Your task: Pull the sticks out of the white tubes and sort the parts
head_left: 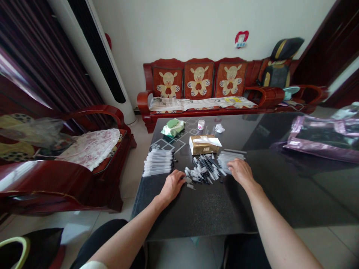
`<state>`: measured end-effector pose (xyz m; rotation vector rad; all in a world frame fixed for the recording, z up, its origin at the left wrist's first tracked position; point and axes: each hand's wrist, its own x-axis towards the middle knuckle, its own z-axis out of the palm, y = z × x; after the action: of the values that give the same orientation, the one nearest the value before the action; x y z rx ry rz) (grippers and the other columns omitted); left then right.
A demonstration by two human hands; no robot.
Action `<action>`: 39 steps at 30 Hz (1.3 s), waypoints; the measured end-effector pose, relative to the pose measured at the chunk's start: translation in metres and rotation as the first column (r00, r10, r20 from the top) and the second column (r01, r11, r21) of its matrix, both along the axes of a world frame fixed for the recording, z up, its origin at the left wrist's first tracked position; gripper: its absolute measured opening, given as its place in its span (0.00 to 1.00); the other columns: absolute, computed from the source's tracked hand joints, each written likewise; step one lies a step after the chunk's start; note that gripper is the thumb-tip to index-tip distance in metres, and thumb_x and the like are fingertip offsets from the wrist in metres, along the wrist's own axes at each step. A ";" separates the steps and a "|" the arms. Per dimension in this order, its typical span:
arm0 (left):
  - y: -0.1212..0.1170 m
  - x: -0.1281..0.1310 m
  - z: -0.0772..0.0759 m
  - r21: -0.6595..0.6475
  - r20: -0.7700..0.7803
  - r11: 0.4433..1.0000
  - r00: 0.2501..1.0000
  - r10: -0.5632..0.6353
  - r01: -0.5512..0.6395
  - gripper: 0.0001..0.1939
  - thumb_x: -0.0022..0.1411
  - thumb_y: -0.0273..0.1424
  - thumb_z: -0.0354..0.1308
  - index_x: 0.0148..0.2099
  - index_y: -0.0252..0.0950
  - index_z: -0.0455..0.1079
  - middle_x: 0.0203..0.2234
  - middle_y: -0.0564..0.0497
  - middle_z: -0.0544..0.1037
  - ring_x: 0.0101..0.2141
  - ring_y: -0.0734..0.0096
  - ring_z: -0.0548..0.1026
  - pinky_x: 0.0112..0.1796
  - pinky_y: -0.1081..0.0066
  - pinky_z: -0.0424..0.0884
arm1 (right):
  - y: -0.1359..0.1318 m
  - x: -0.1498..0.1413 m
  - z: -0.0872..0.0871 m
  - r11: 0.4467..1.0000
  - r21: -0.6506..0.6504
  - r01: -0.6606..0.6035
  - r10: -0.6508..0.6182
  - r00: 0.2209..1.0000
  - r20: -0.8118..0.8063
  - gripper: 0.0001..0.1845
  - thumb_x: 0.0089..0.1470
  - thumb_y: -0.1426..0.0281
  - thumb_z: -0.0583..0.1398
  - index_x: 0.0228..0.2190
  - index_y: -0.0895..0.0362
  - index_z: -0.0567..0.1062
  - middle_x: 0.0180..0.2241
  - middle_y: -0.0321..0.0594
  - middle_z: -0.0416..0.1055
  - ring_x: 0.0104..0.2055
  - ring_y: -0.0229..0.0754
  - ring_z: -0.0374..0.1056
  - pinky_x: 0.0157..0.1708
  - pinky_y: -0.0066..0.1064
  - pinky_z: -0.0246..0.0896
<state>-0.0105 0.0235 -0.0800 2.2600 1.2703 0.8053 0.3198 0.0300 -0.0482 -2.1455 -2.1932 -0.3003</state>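
My left hand (172, 185) rests on the dark table with its fingers closed, the tips at the near left edge of a pile of clear pen caps (198, 171); what they pinch, if anything, is too small to tell. Thin dark pen refills (209, 166) lie jumbled beside the caps. On the right, my right hand (240, 170) has its fingers closed on a translucent pen barrel at the near end of a stack of barrels (224, 158). Left of the pile, several pens (158, 163) with white bodies and dark ends are lined up side by side.
Behind the pile stands a small brown cardboard box (203, 148). Farther back are a green wipes pack (173, 128), a small white-pink cup (201, 124) and a crumpled tissue (220, 128). A purple-edged plastic bag (316, 140) lies right on the black table (202, 213).
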 end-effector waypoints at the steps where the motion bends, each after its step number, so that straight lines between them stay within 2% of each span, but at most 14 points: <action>1: 0.000 -0.001 0.000 -0.006 0.006 1.000 1.000 -0.001 0.001 0.06 0.59 0.28 0.55 0.40 0.38 0.70 0.33 0.52 0.71 0.30 0.73 0.71 0.35 0.74 0.66 | 0.001 0.001 -0.001 1.000 0.003 -0.003 0.003 1.000 -0.003 0.08 0.49 0.71 0.58 0.27 0.53 0.79 0.29 0.41 0.72 0.33 0.41 0.67 0.33 0.29 0.56; 9: -0.002 -0.002 0.003 -0.021 0.054 1.000 0.998 -0.022 0.023 0.08 0.56 0.23 0.56 0.39 0.37 0.70 0.33 0.51 0.71 0.29 0.75 0.71 0.34 0.74 0.67 | -0.001 -0.010 0.000 0.995 0.094 -0.045 0.050 0.997 -0.057 0.11 0.52 0.71 0.55 0.31 0.55 0.79 0.31 0.42 0.72 0.34 0.42 0.68 0.35 0.30 0.57; 16: -0.004 0.003 0.002 -0.096 0.218 0.995 0.976 -0.010 0.032 0.14 0.56 0.20 0.53 0.45 0.38 0.68 0.39 0.50 0.71 0.35 0.73 0.74 0.39 0.72 0.71 | -0.009 -0.034 0.010 0.979 0.176 -0.107 0.133 0.980 -0.145 0.12 0.54 0.73 0.54 0.35 0.58 0.77 0.33 0.45 0.73 0.37 0.44 0.67 0.40 0.31 0.58; 19: -0.007 0.003 0.003 -0.096 0.225 0.994 0.974 -0.020 0.043 0.15 0.56 0.19 0.53 0.45 0.38 0.67 0.43 0.48 0.70 0.41 0.70 0.73 0.44 0.70 0.70 | -0.017 -0.054 0.010 0.964 0.211 -0.163 0.208 0.955 -0.213 0.12 0.55 0.73 0.53 0.36 0.59 0.76 0.35 0.45 0.73 0.39 0.44 0.66 0.42 0.32 0.58; 22: -0.011 0.001 0.005 -0.048 0.165 0.997 0.985 -0.046 0.054 0.16 0.56 0.19 0.52 0.46 0.38 0.67 0.46 0.47 0.70 0.47 0.67 0.70 0.49 0.67 0.68 | -0.029 -0.082 0.008 0.937 0.227 -0.265 0.322 0.908 -0.269 0.12 0.57 0.72 0.52 0.37 0.57 0.75 0.36 0.44 0.72 0.39 0.44 0.65 0.42 0.33 0.58; 25: -0.013 0.000 0.006 -0.004 0.119 0.999 0.992 -0.047 0.048 0.16 0.56 0.18 0.51 0.46 0.38 0.67 0.47 0.47 0.69 0.49 0.67 0.69 0.50 0.68 0.66 | -0.040 -0.106 0.005 0.903 0.229 -0.364 0.421 0.855 -0.302 0.12 0.59 0.72 0.51 0.37 0.56 0.75 0.35 0.43 0.72 0.40 0.43 0.65 0.42 0.33 0.57; 28: -0.012 -0.005 0.010 0.012 0.064 1.000 0.998 -0.022 0.021 0.16 0.56 0.18 0.51 0.45 0.38 0.67 0.46 0.47 0.70 0.46 0.68 0.70 0.48 0.69 0.66 | -0.043 -0.115 0.004 0.889 0.238 -0.392 0.453 0.831 -0.323 0.12 0.59 0.72 0.51 0.37 0.56 0.74 0.35 0.42 0.72 0.40 0.43 0.65 0.42 0.33 0.57; 31: -0.004 -0.018 0.019 0.033 -0.065 0.998 0.997 0.052 -0.050 0.16 0.56 0.19 0.52 0.46 0.38 0.65 0.41 0.48 0.71 0.42 0.68 0.71 0.45 0.69 0.67 | -0.043 -0.114 0.005 0.889 0.246 -0.385 0.451 0.830 -0.329 0.12 0.60 0.71 0.51 0.37 0.56 0.74 0.34 0.43 0.72 0.39 0.43 0.65 0.42 0.33 0.57; 35: 0.008 -0.042 0.030 0.091 -0.283 0.966 0.924 0.258 -0.242 0.12 0.56 0.21 0.54 0.43 0.37 0.66 0.37 0.48 0.71 0.40 0.65 0.70 0.42 0.68 0.65 | -0.042 -0.111 0.007 0.889 0.263 -0.375 0.447 0.833 -0.326 0.13 0.60 0.71 0.50 0.35 0.57 0.74 0.34 0.43 0.72 0.39 0.43 0.65 0.42 0.33 0.57; 39: 0.014 -0.057 0.030 0.085 -0.424 0.947 0.849 0.315 -0.309 0.07 0.56 0.24 0.56 0.38 0.37 0.66 0.35 0.49 0.72 0.39 0.64 0.70 0.40 0.69 0.63 | -0.043 -0.113 0.006 0.889 0.261 -0.376 0.447 0.836 -0.317 0.14 0.61 0.71 0.49 0.35 0.56 0.74 0.33 0.43 0.72 0.38 0.42 0.65 0.41 0.33 0.57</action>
<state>-0.0678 0.0376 -0.0496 2.3567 1.8782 0.4147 0.2068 -0.0130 -0.0418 -1.4315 -2.2172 -0.0635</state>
